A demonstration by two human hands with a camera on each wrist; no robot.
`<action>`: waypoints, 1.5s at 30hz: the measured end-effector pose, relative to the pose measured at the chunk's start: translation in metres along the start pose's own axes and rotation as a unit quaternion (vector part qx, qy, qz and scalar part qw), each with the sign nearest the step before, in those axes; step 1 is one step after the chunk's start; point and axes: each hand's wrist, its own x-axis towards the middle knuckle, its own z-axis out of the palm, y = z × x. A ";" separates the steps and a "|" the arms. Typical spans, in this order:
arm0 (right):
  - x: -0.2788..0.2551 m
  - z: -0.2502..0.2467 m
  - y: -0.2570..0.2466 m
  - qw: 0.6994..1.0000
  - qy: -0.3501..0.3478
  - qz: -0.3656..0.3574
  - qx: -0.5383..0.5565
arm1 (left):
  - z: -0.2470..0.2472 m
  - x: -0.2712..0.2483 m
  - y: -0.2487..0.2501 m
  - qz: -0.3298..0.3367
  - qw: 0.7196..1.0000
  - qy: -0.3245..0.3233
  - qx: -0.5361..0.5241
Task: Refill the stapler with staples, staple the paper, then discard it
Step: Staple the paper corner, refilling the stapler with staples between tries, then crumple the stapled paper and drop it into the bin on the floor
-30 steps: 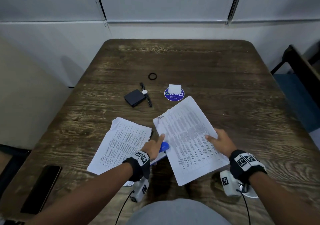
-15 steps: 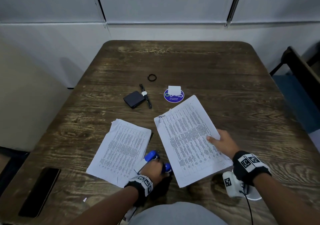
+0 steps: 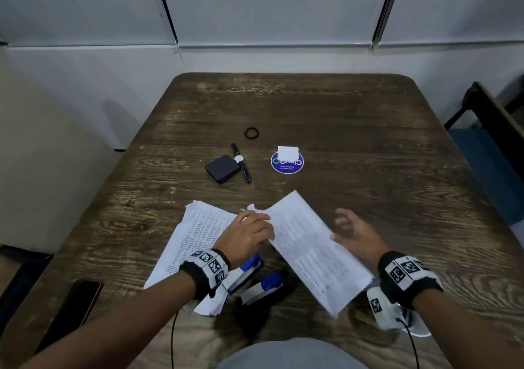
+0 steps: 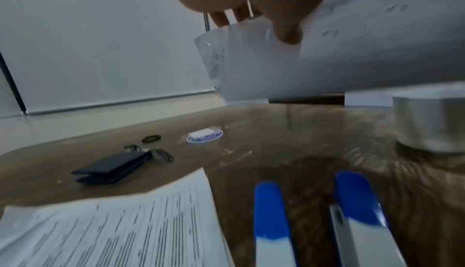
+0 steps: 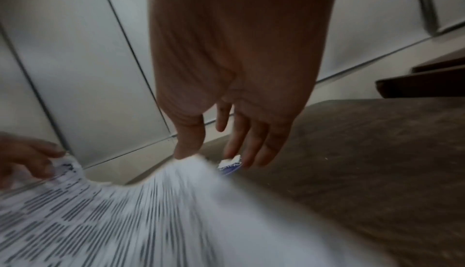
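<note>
While pinched at its upper corner by left hand [image 3: 246, 236], white printed paper sheet [image 3: 309, 249] held raised off dark wooden counter [image 3: 340, 130]. Right hand [image 3: 355, 234] noted just right of sheet, fingers loose, thumb at sheet edge, gripping nothing. Blue-and-white plastic stapler [image 3: 255, 279] lying opened flat below left hand. Second printed paper stack [image 3: 195, 238] under left wrist.

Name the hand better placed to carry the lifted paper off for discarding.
Left. The left hand already pinches the lifted paper at its corner, while the right hand is open beside it, gripping nothing.
</note>
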 end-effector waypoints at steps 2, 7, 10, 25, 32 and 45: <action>0.002 -0.001 -0.014 0.999 0.013 -0.021 0.046 | -0.013 0.013 -0.001 -0.025 1.000 -0.009 0.009; -0.010 -0.017 -0.071 0.975 -0.166 -0.042 0.141 | -0.042 0.044 -0.002 -0.112 0.987 -0.101 -0.064; -0.005 -0.011 -0.084 0.983 -0.111 -0.117 -0.086 | -0.052 0.057 0.003 -0.123 0.981 -0.099 -0.114; -0.008 -0.014 -0.103 0.985 -0.080 -0.151 0.019 | -0.066 0.082 0.000 -0.266 0.834 -0.128 -0.466; -0.009 -0.014 -0.105 0.986 -0.086 -0.144 0.022 | -0.065 0.082 -0.002 -0.274 0.835 -0.137 -0.456; -0.007 -0.008 -0.107 0.990 -0.047 -0.122 -0.058 | -0.067 0.070 -0.006 -0.300 0.837 -0.102 -0.447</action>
